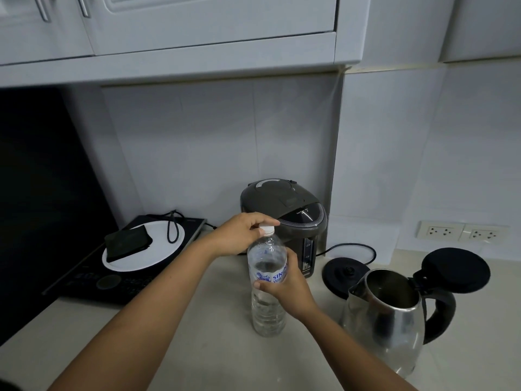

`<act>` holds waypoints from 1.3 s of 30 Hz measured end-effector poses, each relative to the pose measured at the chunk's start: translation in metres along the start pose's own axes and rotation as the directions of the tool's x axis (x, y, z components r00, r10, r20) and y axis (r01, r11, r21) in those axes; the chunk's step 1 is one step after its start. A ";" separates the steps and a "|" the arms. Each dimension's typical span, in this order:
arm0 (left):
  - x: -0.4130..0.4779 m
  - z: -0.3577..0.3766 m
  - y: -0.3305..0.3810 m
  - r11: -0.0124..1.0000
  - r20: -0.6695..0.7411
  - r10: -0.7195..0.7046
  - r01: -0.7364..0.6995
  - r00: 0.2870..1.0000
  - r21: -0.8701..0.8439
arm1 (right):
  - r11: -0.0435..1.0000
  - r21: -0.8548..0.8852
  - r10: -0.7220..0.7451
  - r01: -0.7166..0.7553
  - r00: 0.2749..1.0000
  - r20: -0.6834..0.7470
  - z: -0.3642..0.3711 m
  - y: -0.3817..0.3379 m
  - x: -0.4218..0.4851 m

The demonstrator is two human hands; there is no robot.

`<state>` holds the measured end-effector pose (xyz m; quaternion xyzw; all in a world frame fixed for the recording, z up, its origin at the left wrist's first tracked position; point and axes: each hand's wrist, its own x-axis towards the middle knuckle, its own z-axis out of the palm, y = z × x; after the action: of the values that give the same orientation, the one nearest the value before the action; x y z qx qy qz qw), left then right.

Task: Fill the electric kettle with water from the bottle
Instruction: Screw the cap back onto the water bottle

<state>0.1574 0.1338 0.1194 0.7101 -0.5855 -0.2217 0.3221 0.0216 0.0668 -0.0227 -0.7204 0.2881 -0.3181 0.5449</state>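
At the far left, a black cooktop (124, 275) sat on the pale counter (197, 320), against a dark panel. On it lay a white plate (158, 249) carrying a dark flat case (128, 244) and a looped black cord (173, 227).

The left hand (239, 235) reached in from the lower left — its fingers were closed around the white cap (266, 230), thumb and forefinger pinching its sides. The cap was on the bottle (267, 292), which stood upright on the counter near the middle, clear plastic with a blue-lettered label and water showing in its lower part. The right hand (287, 289) was wrapped around the bottle at the label, thumb across the front and fingers behind, gripping it firmly.

Behind the bottle, against the tiled wall, stood a dark grey water boiler (290, 210) with its lid down. To its right, a round black base (342, 273) lay flat on the counter, its cable curving back toward the wall.

Just beside the base and nearer the camera stood the kettle (386, 320) — steel body, black handle on its right side, spout pointing left toward the bottle. Its black lid (456, 269) was swung up and back, leaving the mouth open; the inside looked dark, and I could not tell whether any water was in it. The kettle sat off its base, near the bottle but not touching it.

On the wall at the far right were two white sockets (462, 231).
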 end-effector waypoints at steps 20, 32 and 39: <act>0.001 -0.001 0.005 0.995 -0.070 0.006 0.001 0.998 0.095 | 1.000 -0.010 0.007 -0.007 1.000 0.012 -0.001 0.001 0.001; -0.006 0.012 -0.005 1.000 -0.246 0.004 -0.008 0.969 -0.016 | 1.000 -0.022 0.006 -0.005 0.999 0.032 -0.001 0.006 0.002; -0.009 0.018 -0.010 1.000 -0.250 0.015 -0.021 0.968 -0.019 | 0.999 -0.027 0.041 -0.039 0.997 0.072 -0.002 -0.001 -0.002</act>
<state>0.1499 0.1397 0.0987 0.7235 -0.5445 -0.1340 0.4027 0.0186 0.0673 -0.0220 -0.7323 0.2865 -0.2770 0.5522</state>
